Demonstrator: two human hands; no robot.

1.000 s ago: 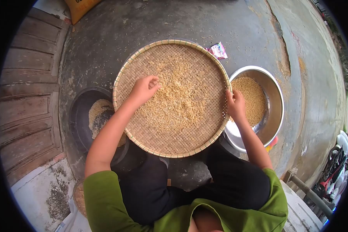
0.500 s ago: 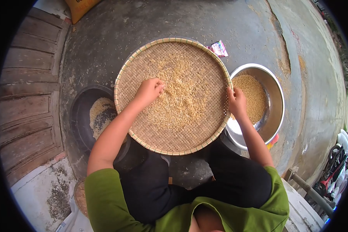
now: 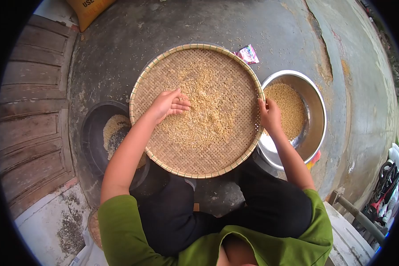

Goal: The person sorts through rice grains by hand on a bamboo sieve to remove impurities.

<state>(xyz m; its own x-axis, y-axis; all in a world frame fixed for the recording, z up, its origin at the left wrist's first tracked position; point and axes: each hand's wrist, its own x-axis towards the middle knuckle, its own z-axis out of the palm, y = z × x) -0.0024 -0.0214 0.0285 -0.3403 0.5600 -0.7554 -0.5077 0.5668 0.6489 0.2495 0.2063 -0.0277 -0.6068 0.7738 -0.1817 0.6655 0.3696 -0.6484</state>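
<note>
A round woven bamboo tray [image 3: 164, 62] lies across the middle, above my knees. Husked or unhusked grain [image 3: 204, 119], I cannot tell which, is spread over its centre. Over the left part of the grain is my left hand [image 3: 170, 105], its fingers extended and apart, holding nothing visible. My right hand [image 3: 269, 114] grips the right rim of the tray, thumb near the inner side. Just beyond that hand stands a metal basin [image 3: 318, 119] with more grain [image 3: 288, 106] inside.
A dark basin [image 3: 91, 128] with pale grain sits at the left, partly under the tray and my left arm. Behind the tray lies a small pink packet [image 3: 248, 54]. An orange sack [image 3: 91, 11] stands at the back left, near a wooden door [image 3: 35, 93].
My left hand has turned and its fingers have gone from pinched together to spread. My right hand stays on the rim. The view has shifted slightly.
</note>
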